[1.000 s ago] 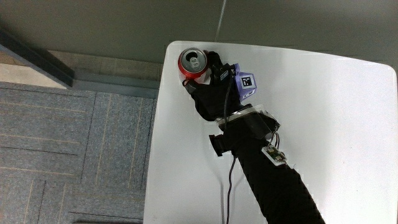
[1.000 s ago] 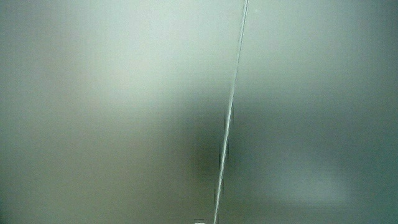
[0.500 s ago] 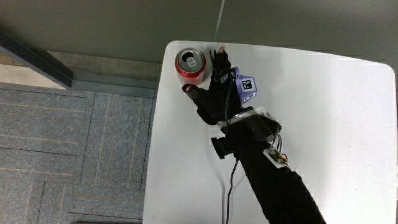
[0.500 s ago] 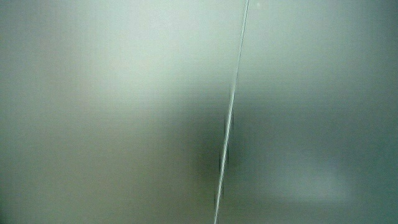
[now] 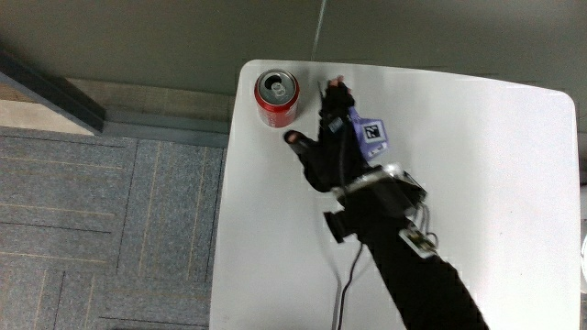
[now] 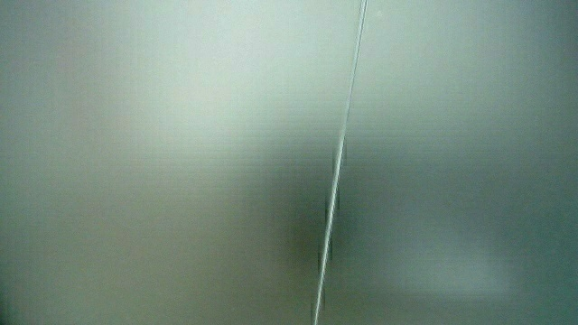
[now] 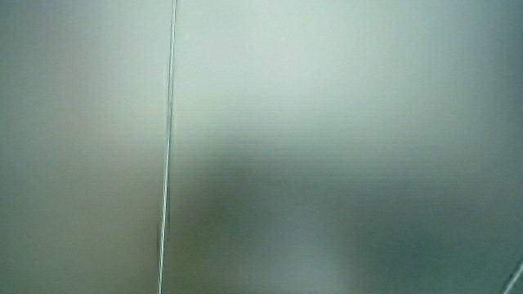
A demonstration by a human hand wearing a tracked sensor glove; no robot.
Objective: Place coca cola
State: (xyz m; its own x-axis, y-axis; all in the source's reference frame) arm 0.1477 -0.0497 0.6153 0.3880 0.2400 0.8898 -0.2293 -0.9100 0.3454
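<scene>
A red Coca-Cola can (image 5: 276,98) stands upright at a corner of the white table (image 5: 477,183), its opened silver top facing up. The hand (image 5: 323,137) in the black glove lies beside the can, a little nearer to the person, with a gap between them. Its fingers are spread and hold nothing. A small patterned cube (image 5: 370,136) sits on the back of the hand, and the dark forearm (image 5: 404,257) runs toward the person. Both side views show only a pale wall.
A thin cable (image 5: 341,298) hangs from the forearm over the table. The table's edge runs close by the can, with grey carpet floor (image 5: 101,229) below it.
The hand has let go of the can, spread its fingers and drawn back a little toward the person. The can stays standing at the table's corner.
</scene>
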